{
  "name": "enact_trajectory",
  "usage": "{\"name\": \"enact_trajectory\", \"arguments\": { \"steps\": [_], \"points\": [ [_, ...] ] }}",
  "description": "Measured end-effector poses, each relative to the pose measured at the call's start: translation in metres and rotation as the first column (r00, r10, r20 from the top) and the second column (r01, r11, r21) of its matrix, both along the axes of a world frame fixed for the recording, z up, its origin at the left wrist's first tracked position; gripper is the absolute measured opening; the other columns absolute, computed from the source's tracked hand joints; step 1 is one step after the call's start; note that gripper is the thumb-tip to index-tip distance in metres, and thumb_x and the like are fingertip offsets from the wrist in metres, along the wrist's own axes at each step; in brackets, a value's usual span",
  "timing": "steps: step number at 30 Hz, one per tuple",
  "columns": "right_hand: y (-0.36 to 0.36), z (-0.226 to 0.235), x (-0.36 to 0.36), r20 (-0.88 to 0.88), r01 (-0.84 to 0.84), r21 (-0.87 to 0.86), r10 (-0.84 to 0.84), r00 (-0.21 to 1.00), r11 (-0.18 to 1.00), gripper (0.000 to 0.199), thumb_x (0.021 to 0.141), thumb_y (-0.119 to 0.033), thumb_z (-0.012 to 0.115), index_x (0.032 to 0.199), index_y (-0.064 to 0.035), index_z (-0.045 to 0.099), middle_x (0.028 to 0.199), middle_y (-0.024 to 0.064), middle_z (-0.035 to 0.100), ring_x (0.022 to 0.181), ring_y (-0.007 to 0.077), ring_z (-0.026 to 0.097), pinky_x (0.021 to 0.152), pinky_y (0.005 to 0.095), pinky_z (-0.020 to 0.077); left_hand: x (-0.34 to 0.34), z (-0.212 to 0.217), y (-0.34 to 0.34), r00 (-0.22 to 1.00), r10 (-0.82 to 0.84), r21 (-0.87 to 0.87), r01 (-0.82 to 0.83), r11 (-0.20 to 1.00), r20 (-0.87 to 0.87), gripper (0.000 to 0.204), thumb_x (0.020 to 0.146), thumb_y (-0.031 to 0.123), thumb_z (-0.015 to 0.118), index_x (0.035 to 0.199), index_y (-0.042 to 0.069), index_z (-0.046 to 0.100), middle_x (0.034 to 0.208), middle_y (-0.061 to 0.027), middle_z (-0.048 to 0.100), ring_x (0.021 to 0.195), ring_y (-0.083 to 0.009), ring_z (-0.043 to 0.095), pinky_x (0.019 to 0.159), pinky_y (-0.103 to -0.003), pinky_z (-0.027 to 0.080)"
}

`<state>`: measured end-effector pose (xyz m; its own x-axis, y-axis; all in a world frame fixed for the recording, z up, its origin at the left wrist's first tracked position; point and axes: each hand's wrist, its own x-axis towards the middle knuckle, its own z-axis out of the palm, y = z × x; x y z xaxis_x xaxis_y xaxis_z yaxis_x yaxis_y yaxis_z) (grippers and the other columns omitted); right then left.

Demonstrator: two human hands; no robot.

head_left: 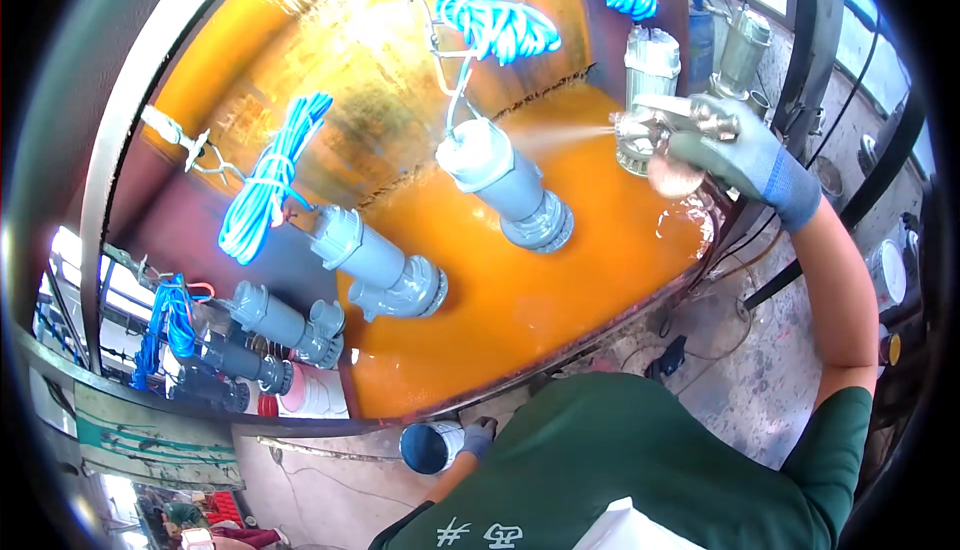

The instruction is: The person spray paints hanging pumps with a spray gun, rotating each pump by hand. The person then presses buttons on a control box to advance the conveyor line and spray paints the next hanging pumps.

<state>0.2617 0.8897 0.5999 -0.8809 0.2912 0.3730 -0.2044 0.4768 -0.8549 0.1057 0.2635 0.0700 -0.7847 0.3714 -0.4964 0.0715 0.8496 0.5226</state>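
Observation:
My right hand (pixel 740 155), in a grey-blue glove, grips a metal spray gun (pixel 645 130). A pale mist leaves its nozzle toward the left and reaches a grey motor pump (pixel 508 190). That pump hangs tilted from a hook, with a coiled blue cable (pixel 497 25) above it. Low in the view, my left hand (pixel 480 437), also gloved, is closed at the side of a small bucket (pixel 428 447) with a dark inside; its fingers are partly hidden. Left of the sprayed pump hangs another glossy grey pump (pixel 380 265) with its blue cable bundle (pixel 272 180).
An orange-coated booth floor (pixel 540 300) and back wall lie behind the pumps. More grey pumps (pixel 285 320) hang at the left. An unpainted metallic pump (pixel 652 60) hangs behind the spray gun. Pink-white buckets (pixel 310 390) stand lower left; dark frame posts (pixel 885 165) rise at the right.

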Motion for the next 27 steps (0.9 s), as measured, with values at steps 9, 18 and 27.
{"name": "enact_trajectory", "arguments": {
  "steps": [9, 18, 27],
  "points": [
    [-0.019, 0.016, 0.003, 0.171, -0.042, 0.11, 0.023, 0.985, 0.993, 0.05, 0.104, -0.029, 0.073, 0.148, -0.0061, 0.064, 0.106, 0.0011, 0.074, 0.087, 0.0061, 0.063, 0.08, 0.0255, 0.055, -0.013, -0.034, -0.045, 0.985, -0.128, -0.105, 0.116, 0.988, -0.114, 0.038, 0.102, 0.037, 0.057, 0.119, 0.009, 0.078, 0.11, -0.0274, 0.077, 0.106, -0.0467, 0.073, 0.094, -0.053, 0.057],
    [-0.024, 0.025, 0.002, 0.208, -0.077, 0.225, 0.029, 0.978, 0.971, 0.053, 0.103, -0.03, 0.072, 0.151, -0.0075, 0.063, 0.104, 0.0038, 0.075, 0.081, 0.0071, 0.064, 0.077, 0.0283, 0.0562, -0.087, -0.08, -0.007, 0.929, 0.309, 0.351, -0.226, 0.909, -0.203, 0.038, 0.1, 0.027, 0.064, 0.131, 0.007, 0.073, 0.115, -0.0221, 0.076, 0.102, -0.0372, 0.074, 0.089, -0.045, 0.058],
    [0.002, -0.021, -0.027, -0.039, 0.124, 0.019, -0.123, 0.992, 0.992, 0.043, 0.103, -0.029, 0.074, 0.136, -0.002, 0.068, 0.103, 0.0023, 0.074, 0.085, 0.0065, 0.065, 0.076, 0.0268, 0.0556, -0.138, 0.046, 0.12, 0.947, 0.317, 0.652, -0.268, 0.709, 0.045, 0.069, 0.099, 0.005, 0.062, 0.165, 0.013, 0.044, 0.087, -0.0014, 0.06, 0.077, -0.0135, 0.058, 0.072, -0.033, 0.052]
  ]
}}
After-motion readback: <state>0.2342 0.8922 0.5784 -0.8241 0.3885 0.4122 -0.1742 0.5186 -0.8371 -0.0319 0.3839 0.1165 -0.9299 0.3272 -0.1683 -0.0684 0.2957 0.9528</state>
